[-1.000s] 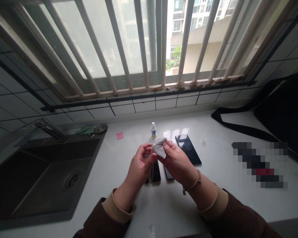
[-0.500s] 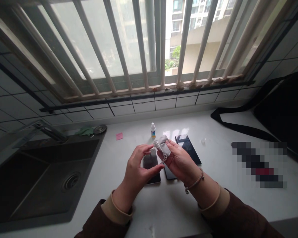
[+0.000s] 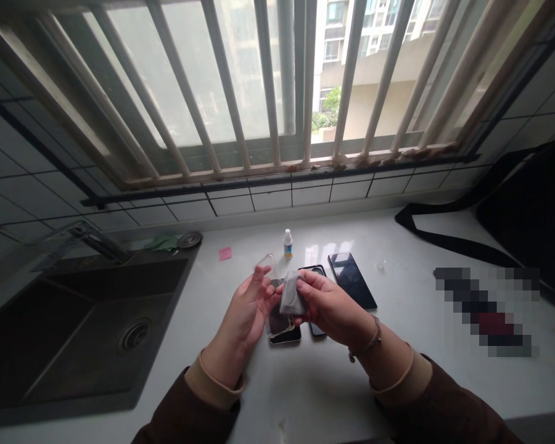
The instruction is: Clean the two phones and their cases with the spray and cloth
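Note:
A clear phone case (image 3: 271, 266) is gripped in my left hand (image 3: 251, 306), its long side tilted upward above the counter. My right hand (image 3: 326, 299) pinches a grey cloth (image 3: 293, 294), which lies over part of the case's right side. Below the case, a phone with a dark screen (image 3: 285, 337) rests on the counter, partly covered by the hands. Another dark phone (image 3: 318, 329) lies beside it, mostly behind my right hand. Farther right is a larger dark phone or small tablet (image 3: 353, 280).
A small white bottle (image 3: 287, 245) stands behind the hands, with a pink sticky note (image 3: 224, 253) to its left. The dark sink (image 3: 160, 345) and faucet (image 3: 99, 242) are at left. A black bag with a strap (image 3: 448, 233) sits at right, near a small clear piece (image 3: 381, 265).
The clear case has turned and shifted left, so more of it shows. My right hand has brought the grey cloth lower, and my left hand has turned its palm more into view.

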A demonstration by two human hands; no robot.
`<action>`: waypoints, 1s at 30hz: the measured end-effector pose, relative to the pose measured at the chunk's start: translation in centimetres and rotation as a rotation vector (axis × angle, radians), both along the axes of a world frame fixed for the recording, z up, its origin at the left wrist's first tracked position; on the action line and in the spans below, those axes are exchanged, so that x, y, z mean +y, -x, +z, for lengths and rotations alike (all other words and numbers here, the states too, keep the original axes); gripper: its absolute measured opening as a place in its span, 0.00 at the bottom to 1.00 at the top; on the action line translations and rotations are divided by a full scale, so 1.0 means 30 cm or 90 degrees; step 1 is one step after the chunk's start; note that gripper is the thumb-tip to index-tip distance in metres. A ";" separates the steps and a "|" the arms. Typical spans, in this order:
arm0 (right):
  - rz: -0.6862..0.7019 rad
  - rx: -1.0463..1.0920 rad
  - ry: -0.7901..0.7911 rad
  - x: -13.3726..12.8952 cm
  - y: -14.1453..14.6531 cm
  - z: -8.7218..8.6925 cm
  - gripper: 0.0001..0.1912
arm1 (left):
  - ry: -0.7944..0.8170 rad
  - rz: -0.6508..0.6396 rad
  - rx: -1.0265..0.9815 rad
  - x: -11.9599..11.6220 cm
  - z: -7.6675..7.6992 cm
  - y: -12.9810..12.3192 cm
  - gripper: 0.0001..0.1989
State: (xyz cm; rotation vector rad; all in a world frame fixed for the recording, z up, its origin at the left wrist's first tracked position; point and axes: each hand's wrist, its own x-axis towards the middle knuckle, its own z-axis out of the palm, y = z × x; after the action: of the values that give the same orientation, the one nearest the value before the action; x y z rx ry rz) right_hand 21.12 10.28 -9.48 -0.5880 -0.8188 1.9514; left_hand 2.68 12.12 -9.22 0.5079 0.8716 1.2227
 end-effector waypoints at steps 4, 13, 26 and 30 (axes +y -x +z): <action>-0.072 0.043 0.071 0.024 -0.001 -0.016 0.14 | 0.077 -0.038 -0.101 0.003 0.021 -0.003 0.21; -0.164 0.049 0.120 0.057 -0.036 -0.020 0.10 | 0.037 -0.172 -0.168 -0.021 0.053 0.000 0.28; -0.304 -0.499 -0.581 0.031 -0.020 -0.050 0.21 | 0.025 -0.283 -0.110 -0.051 -0.001 -0.039 0.33; -0.232 -0.520 -0.666 0.032 0.007 -0.070 0.25 | 0.020 -0.220 -0.141 -0.036 -0.005 -0.044 0.33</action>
State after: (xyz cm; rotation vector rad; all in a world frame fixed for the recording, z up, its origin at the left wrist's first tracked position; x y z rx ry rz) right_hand 20.91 11.24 -11.56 -0.7784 -1.8820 0.6963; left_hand 4.01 11.03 -9.39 0.4652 0.5843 0.9270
